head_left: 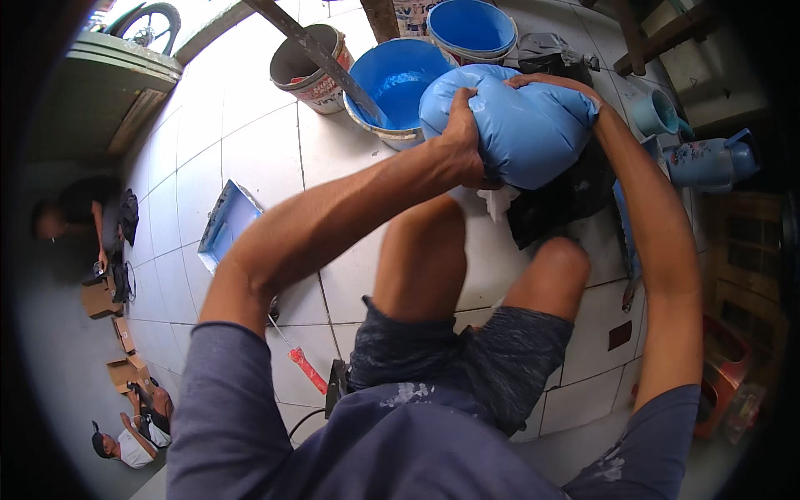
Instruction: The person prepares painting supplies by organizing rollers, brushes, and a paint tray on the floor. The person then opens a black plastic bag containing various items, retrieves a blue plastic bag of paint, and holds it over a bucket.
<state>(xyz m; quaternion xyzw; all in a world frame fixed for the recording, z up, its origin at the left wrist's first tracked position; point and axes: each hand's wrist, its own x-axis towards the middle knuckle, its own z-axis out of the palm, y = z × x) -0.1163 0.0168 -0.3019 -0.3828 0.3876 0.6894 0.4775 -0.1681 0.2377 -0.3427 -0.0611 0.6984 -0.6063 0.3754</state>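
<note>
Between my two hands is a bulging light-blue plastic bag (542,137), full and rounded, with a shiny creased skin. My left hand (467,137) grips its left side, thumb up. Over the top and far right side curls my right hand (560,81), partly turned away from view. The bag is held above my knees, beside a bucket coated blue inside (398,62), and overlaps that bucket's right rim. A long paint-smeared stick (321,62) leans in the bucket. I cannot make out the bag's mouth. Black plastic sheeting (575,204) lies below the bag.
A grey-lined bucket (307,57) and another blue-lined bucket (471,25) flank the stick's bucket. A paint tray (229,221) and red-handled roller (308,371) lie left. A blue jug (708,162) and dipper (658,112) are right. Two people are at far left.
</note>
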